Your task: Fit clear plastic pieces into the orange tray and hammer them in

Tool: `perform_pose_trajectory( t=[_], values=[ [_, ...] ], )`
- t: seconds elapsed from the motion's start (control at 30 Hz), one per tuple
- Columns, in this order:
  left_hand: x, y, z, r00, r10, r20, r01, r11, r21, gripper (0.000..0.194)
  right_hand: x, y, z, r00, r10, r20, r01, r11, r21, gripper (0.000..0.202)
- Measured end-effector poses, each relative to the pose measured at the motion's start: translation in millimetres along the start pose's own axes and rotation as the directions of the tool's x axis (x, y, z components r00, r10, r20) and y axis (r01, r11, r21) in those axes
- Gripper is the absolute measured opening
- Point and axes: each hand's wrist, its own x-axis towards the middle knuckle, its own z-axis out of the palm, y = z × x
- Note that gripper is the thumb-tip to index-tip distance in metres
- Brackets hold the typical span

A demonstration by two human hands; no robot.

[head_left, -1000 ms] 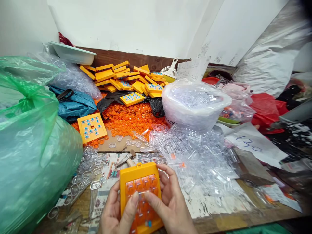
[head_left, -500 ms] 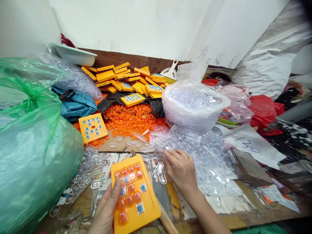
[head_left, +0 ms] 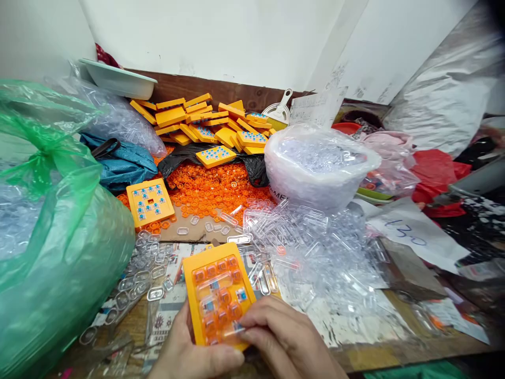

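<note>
Low in the middle of the view, both my hands hold one orange plastic board (head_left: pixel 216 287) whose face carries orange keys and clear caps. My left hand (head_left: pixel 189 353) grips its lower left edge from below. My right hand (head_left: pixel 284 339) lies over its lower right corner, fingertips pressing a clear oblong cap (head_left: pixel 232 329) onto the face. Loose clear caps (head_left: pixel 315 252) are heaped just right of the board. Small orange keys (head_left: pixel 213 190) are spread behind it.
A big green bag (head_left: pixel 51 237) of clear parts fills the left. A white bowl (head_left: pixel 315 168) of clear caps stands at centre right. Stacked orange boards (head_left: pixel 205 123) lie at the back, one more board (head_left: pixel 150 202) beside the keys. Paper marked 130 (head_left: pixel 410 234) lies right.
My right hand has come back from the heap of clear caps to the board's lower right corner, bringing a clear cap. The board has shifted slightly toward me in my left hand.
</note>
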Motion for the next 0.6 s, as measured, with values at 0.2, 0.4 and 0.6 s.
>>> perform_pose_trajectory(
  t=[0.2, 0.4, 0.6],
  values=[
    [0.9, -6.6, 2.9, 0.959, 0.161, -0.235, -0.079, 0.943, 0.323, 0.05, -6.0, 5.7, 15.2, 0.963, 0.089, -0.255, -0.078, 0.996, 0.051, 0.007],
    [-0.2, -3.7, 11.1, 0.916, 0.226, -0.33, -0.086, 0.917, 0.389, 0.051, -1.8, 2.3, 36.7, 0.895, 0.445, -0.02, -0.234, 0.507, 0.83, 0.038],
    [8.9, -11.6, 4.2, 0.941, 0.176, -0.289, -0.116, 0.97, 0.211, 0.056, 3.2, 8.2, 31.6, 0.903, 0.429, 0.017, -0.283, 0.565, 0.775, 0.042]
  ],
)
